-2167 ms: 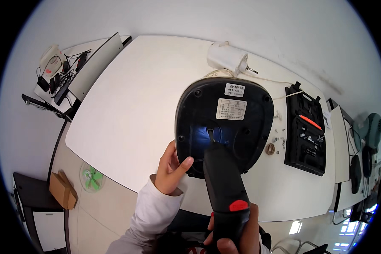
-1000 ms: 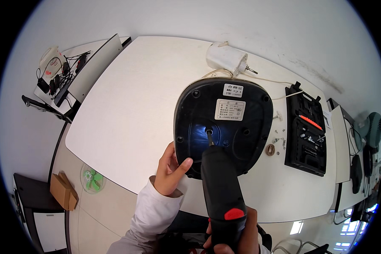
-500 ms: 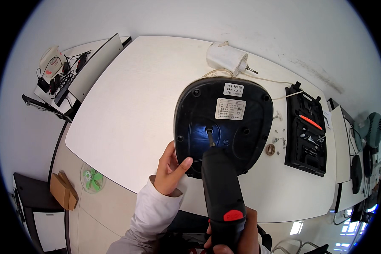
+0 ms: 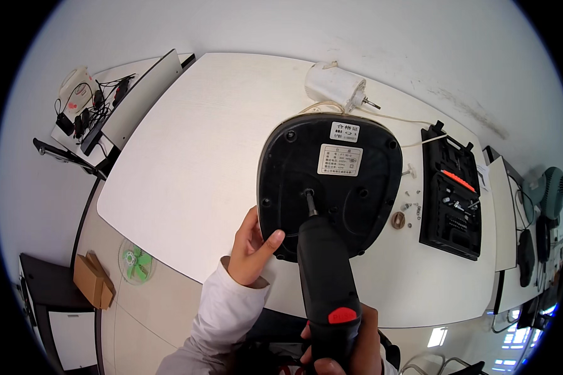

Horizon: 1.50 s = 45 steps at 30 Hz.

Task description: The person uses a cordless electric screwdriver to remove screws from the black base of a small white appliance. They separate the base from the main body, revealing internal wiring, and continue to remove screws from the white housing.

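Over base (image 4: 330, 192) | driver (image 4: 328, 269), axis forward — right hand (image 4: 368, 347) seemingly gripping it; left (image 4: 253, 255) pinching base

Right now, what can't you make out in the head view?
All head view:
- Left hand: most fingertips, hidden behind the base.
- Right hand: partly behind the driver and cut off by the lower edge.
- Bit: its tip is lost in the hole; can't tell what it meets there.
- Base's far side: turned away from the camera.
- Small parts right of the base: too small to tell their threads.
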Each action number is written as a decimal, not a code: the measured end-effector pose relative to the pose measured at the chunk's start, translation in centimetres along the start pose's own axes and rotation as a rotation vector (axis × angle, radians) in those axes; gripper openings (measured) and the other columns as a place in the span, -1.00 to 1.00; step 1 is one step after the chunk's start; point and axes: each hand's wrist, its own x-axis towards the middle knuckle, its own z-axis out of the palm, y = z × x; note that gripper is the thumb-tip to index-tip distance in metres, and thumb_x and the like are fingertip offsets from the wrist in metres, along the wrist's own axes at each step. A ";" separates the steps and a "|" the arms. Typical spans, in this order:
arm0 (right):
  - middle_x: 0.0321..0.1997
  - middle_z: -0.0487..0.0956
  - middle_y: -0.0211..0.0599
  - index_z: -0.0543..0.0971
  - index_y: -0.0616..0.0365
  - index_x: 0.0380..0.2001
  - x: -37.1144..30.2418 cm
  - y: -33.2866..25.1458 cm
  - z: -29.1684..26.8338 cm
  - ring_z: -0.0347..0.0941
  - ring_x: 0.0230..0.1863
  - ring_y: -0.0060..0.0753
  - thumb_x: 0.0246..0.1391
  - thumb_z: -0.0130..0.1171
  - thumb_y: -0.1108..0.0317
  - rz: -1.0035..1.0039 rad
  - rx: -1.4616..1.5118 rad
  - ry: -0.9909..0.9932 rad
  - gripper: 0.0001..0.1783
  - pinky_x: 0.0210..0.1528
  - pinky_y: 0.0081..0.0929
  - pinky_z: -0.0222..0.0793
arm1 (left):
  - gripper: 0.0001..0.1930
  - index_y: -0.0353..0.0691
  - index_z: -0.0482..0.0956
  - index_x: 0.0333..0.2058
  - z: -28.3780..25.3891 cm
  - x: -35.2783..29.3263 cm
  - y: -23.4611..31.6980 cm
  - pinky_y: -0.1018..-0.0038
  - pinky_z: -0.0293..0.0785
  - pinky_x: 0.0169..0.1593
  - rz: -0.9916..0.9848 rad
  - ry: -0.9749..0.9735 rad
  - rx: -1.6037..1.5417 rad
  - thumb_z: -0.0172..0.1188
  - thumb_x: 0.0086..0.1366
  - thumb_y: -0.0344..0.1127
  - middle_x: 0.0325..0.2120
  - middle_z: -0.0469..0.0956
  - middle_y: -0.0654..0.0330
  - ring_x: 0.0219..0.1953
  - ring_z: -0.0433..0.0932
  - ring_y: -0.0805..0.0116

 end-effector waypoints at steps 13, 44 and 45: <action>-0.13 0.45 0.09 0.07 0.40 0.09 -3.5 0.4 -1.7 0.48 -0.36 -0.23 -0.06 0.21 0.15 -0.075 0.370 0.007 -0.20 -0.21 -0.28 0.40 | -0.55 -0.35 0.27 0.06 0.3 0.3 -0.6 0.52 0.17 0.14 0.030 0.022 0.016 0.15 0.22 -0.37 -0.05 0.42 0.20 0.02 0.34 0.47; -0.29 0.48 -0.17 0.30 0.18 -0.09 1.7 14.1 -20.5 0.48 -0.31 -0.11 -0.05 0.20 0.02 0.401 -1.172 0.783 -0.42 -0.35 -0.29 0.46 | -0.49 -0.24 0.19 0.18 -3.8 2.1 -0.7 0.39 0.22 0.17 0.025 0.035 -0.062 0.01 0.34 -0.16 0.12 0.31 0.12 0.12 0.34 0.30; -0.24 0.43 -0.14 0.28 0.20 -0.04 1.3 14.1 -20.3 0.45 -0.26 -0.15 -0.03 0.17 0.01 0.458 -1.177 0.769 -0.38 -0.34 -0.33 0.47 | -0.49 -0.24 0.19 0.18 -3.4 2.3 -0.7 0.38 0.22 0.17 0.015 0.023 -0.052 0.01 0.34 -0.16 0.12 0.31 0.12 0.12 0.33 0.30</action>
